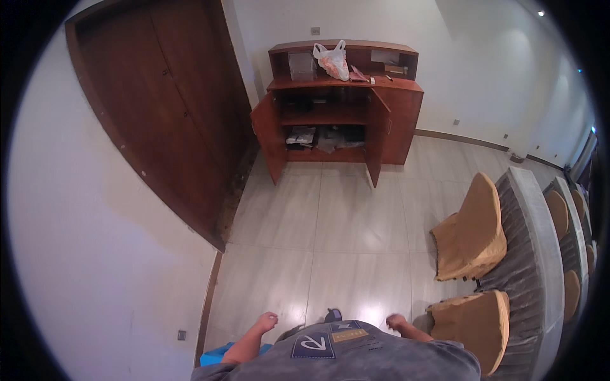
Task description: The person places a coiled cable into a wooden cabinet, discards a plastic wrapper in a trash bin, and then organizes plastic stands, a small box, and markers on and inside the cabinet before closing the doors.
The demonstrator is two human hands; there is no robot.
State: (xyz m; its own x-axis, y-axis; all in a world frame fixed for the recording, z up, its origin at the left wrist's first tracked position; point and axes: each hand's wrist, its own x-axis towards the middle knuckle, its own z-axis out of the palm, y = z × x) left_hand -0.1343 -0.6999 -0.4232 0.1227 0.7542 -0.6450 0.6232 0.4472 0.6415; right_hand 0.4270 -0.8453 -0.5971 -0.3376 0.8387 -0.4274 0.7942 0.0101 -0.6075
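My left hand (268, 322) hangs beside my body at the bottom of the view, fingers curled in, and I see nothing held in it. A blue object (217, 355) is partly hidden below that forearm. On the other side, my right hand (394, 322) is also curled, with no object visible in it; a chair in a tan cloth cover (469, 328) is nearest to it. Ahead stands a reddish-brown wooden cabinet (402, 124), its left door (268, 135) and right door (378, 138) swung outward. Papers and plastic (301, 135) lie on its lower shelf.
A white plastic bag (332, 62) and a clear plastic box (302, 66) stand on the cabinet top. Dark wooden double doors (162, 95) are at left. Another tan covered chair (472, 233) and a grey-skirted table (533, 238) line the right side. Pale tiles (324, 209) cover the floor.
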